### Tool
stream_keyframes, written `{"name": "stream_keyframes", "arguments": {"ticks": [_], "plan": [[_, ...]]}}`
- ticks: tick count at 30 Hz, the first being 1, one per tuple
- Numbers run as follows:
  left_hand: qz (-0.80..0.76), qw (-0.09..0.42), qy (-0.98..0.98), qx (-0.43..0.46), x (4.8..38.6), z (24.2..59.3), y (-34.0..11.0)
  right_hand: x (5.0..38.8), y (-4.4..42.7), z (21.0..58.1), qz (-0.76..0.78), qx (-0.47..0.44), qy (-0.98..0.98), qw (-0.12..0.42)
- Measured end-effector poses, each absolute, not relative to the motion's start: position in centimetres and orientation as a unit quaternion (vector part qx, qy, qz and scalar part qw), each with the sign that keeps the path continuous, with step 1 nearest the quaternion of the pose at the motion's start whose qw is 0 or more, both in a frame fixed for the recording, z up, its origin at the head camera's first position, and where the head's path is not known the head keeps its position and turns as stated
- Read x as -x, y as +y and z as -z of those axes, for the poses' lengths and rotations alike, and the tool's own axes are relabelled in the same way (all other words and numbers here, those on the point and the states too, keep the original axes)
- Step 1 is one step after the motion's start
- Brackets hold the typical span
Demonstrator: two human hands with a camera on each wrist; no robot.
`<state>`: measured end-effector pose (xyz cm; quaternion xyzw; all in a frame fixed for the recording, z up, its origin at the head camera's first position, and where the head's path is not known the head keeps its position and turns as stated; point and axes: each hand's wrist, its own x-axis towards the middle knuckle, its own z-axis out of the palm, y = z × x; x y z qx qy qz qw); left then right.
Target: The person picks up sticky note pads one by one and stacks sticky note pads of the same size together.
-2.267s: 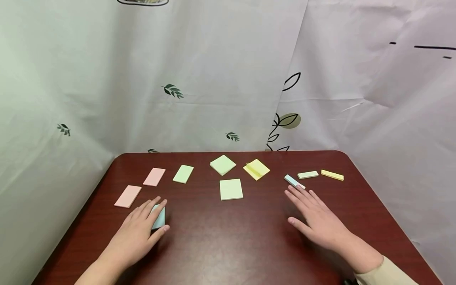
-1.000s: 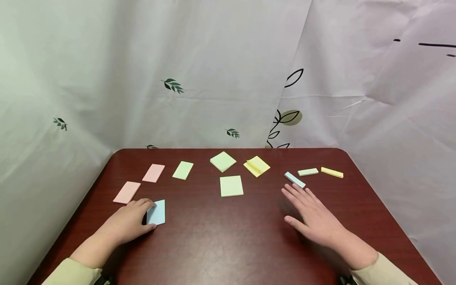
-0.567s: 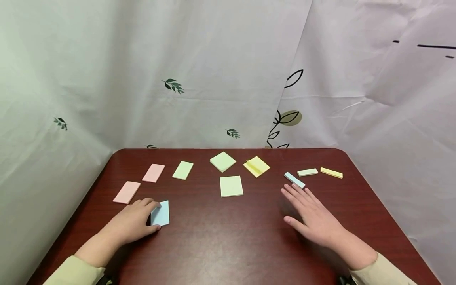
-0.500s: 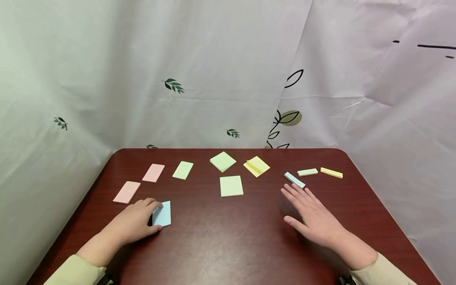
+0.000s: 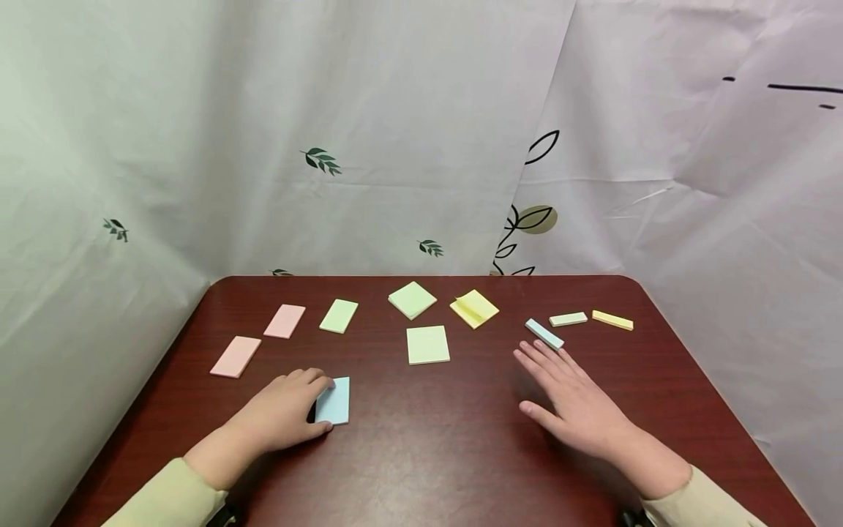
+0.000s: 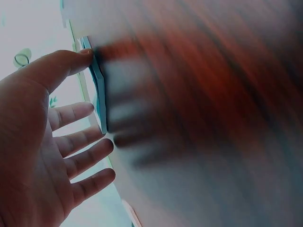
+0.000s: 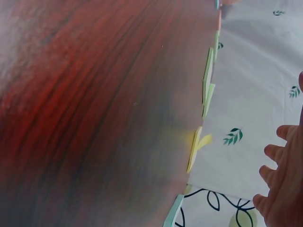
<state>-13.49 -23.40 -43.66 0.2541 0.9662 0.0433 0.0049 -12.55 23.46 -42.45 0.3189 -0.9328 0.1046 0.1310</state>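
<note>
My left hand (image 5: 286, 411) grips a blue sticky note pad (image 5: 336, 402) by its near and far edges, on the left half of the table. In the left wrist view the thumb (image 6: 71, 60) touches one end of the pad (image 6: 98, 78) and the fingertips reach toward the other. The pad lies on or very near the tabletop; which, I cannot tell. My right hand (image 5: 579, 410) is spread palm down, holding nothing. Its fingertips are close to a narrow blue strip pad (image 5: 544, 334). The right wrist view shows only its fingers at the right edge.
Pink pads (image 5: 235, 357) and a green oblong pad (image 5: 339, 315) lie at the table's back left. Square green pads (image 5: 427, 344) and a yellow pad (image 5: 474, 308) with a lifted sheet lie mid-back. White (image 5: 568, 319) and yellow strips (image 5: 612, 320) are at right. A patterned curtain (image 5: 369, 132) hangs behind.
My left hand was first over the blue pad, then gripped it and slid it right toward the table's middle. My right hand has shifted only slightly left.
</note>
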Motion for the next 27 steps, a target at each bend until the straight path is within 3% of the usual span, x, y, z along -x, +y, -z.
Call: {"name": "stream_keyframes", "arguments": {"ticks": [13,27], "plan": [[-0.020,0.001,0.962,-0.272,13.6,44.0,-20.3,12.4,22.9,42.3,-0.111,-0.323,-0.931,0.129],[-0.030,0.009,0.962,-0.272,13.6,44.0,-20.1,12.4,22.3,42.3,-0.114,-0.317,-0.935,0.111]]}}
